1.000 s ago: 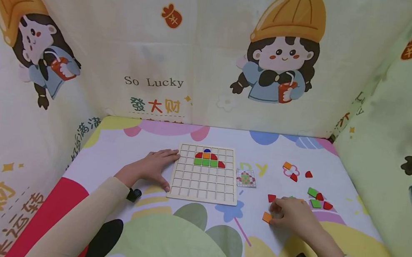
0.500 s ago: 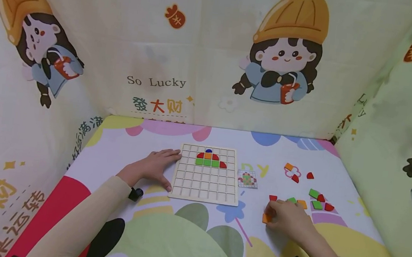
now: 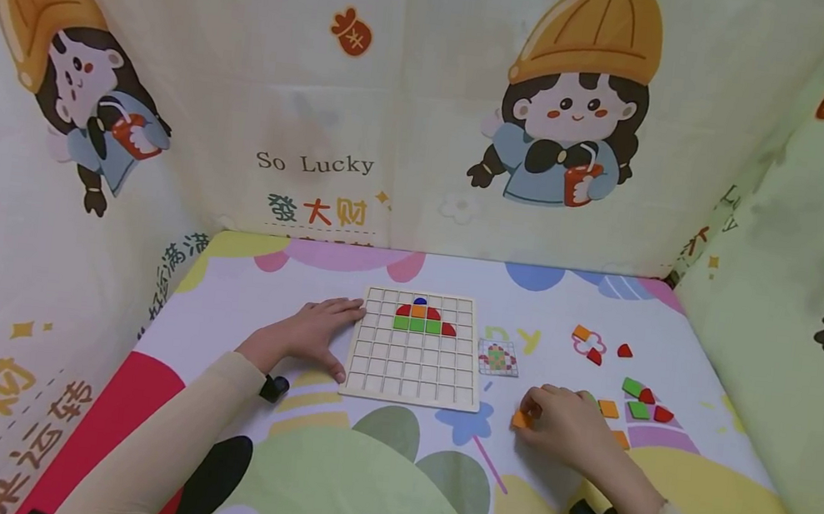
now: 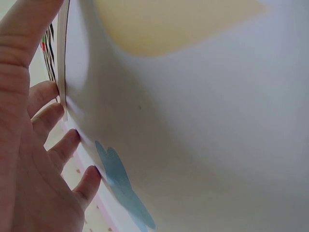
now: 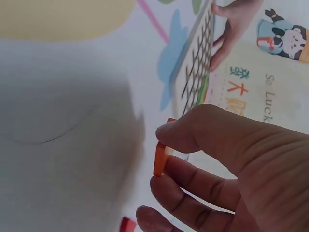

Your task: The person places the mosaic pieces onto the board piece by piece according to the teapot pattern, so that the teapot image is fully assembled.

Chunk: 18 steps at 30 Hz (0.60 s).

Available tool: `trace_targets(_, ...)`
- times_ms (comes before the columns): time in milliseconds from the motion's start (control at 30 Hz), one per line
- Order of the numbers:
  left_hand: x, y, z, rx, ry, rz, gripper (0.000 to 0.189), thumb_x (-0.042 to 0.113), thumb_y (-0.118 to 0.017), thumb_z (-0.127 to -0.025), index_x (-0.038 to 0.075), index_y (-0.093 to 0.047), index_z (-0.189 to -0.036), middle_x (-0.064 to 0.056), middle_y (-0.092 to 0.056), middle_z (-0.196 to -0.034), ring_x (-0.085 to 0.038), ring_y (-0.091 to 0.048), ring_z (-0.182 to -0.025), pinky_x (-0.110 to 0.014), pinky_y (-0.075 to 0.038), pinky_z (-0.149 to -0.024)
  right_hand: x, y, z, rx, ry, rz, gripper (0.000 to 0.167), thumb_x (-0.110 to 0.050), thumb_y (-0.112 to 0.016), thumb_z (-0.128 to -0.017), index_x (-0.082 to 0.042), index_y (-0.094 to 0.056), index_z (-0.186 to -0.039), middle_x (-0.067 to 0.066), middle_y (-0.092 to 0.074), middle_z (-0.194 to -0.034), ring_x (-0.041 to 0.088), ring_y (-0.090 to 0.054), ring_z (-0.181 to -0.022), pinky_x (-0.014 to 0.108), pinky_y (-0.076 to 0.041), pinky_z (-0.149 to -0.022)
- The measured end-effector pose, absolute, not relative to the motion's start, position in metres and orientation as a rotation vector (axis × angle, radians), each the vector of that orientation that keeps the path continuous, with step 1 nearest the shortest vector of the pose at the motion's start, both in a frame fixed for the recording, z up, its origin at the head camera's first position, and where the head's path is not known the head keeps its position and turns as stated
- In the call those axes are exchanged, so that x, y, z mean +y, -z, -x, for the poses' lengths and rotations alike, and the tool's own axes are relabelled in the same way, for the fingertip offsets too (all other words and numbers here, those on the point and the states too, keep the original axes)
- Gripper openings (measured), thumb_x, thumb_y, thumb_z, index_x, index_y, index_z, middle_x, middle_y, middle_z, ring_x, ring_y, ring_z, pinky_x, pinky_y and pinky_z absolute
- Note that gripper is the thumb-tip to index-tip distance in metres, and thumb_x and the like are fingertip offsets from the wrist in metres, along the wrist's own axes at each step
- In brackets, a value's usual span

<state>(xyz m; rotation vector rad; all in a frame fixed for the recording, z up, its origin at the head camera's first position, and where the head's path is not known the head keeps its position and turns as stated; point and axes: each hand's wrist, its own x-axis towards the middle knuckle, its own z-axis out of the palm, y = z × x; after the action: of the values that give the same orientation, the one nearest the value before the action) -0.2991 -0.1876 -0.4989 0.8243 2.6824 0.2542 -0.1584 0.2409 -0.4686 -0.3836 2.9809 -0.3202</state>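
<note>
My left hand (image 3: 306,334) rests at the left edge of a pale wooden grid board (image 3: 407,374), fingers spread and fairly straight. In the left wrist view, the fingertips (image 4: 57,113) touch along the board's side. Between thumb and fingers, my right hand (image 3: 575,429) pinches an orange square tile (image 3: 521,420), right of the board. The right wrist view shows that tile (image 5: 160,159) held on edge, the thumb on one face. In the board's upper rows sit a blue half-round piece (image 3: 420,301), red quarter-rounds, an orange square and several green squares.
A small pattern card (image 3: 498,358) lies against the board's right side. Further right are scattered loose tiles: orange squares (image 3: 608,409), green squares (image 3: 639,410) and red quarter-rounds (image 3: 624,350). A printed cloth covers the table, with patterned fabric walls (image 3: 428,108) around it.
My right hand has closed on the orange tile and carried it a little left and away from me, uncovering another orange tile near the wrist. The left hand stays at the board.
</note>
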Motion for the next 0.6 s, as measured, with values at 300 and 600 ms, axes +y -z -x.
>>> trace_targets(300,-0.188,0.495,0.299,2.680,-0.268,-0.804,0.128,0.072,-0.087,-0.064,0.020,-0.028,-0.165,-0.003,-0.017,-0.174,-0.035,-0.015,-0.160,-0.072,-0.026,-0.117,0.223,0.457,0.171,3.053,0.378,0.483,0.019,-0.027,-0.083,-0.079,-0.020,-0.070,-0.091,-0.009,-0.061,-0.081,0.009,-0.054,-0.076,0.048,-0.045,-0.083)
trace_targets(600,-0.190,0.500,0.300,2.681,-0.276,-0.839,0.129,0.075,-0.085,-0.064,0.020,-0.028,-0.165,-0.003,-0.017,-0.174,-0.035,-0.015,-0.160,-0.072,-0.026,-0.117,0.202,0.455,0.184,3.023,0.447,0.478,0.019,-0.026,-0.082,-0.080,-0.020,-0.072,-0.094,-0.007,-0.066,-0.086,0.010,-0.057,-0.080,0.046,-0.045,-0.083)
